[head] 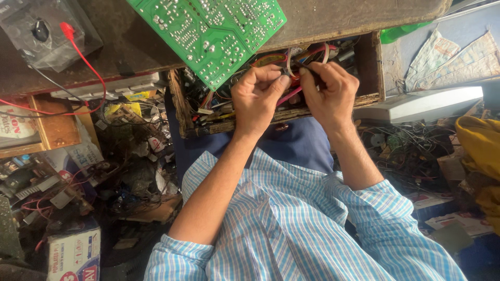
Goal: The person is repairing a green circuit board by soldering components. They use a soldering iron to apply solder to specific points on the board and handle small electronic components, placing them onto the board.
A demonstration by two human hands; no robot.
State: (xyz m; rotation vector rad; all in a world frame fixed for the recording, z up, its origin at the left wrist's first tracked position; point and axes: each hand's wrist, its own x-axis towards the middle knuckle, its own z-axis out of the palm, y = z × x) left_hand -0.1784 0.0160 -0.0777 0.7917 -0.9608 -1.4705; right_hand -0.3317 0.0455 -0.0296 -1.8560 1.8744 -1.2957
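Drawer [371, 67]: one open wooden tray, crammed, with little free room inside.
Left hand [258, 99]: above drawer's front edge, fingers pinched shut on wire bundle [291, 92].
Right hand [329, 93]: just beside, closed on same bundle; possibly holding a small dark tool.
Circuit board [213, 31]: one, green, overhanging drawer's back-left corner.

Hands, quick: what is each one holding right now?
Left hand: closed, pinching the thin pink and red wires over the open wooden drawer.
Right hand: closed on the same wires; a small dark thing in its fingers cannot be told.
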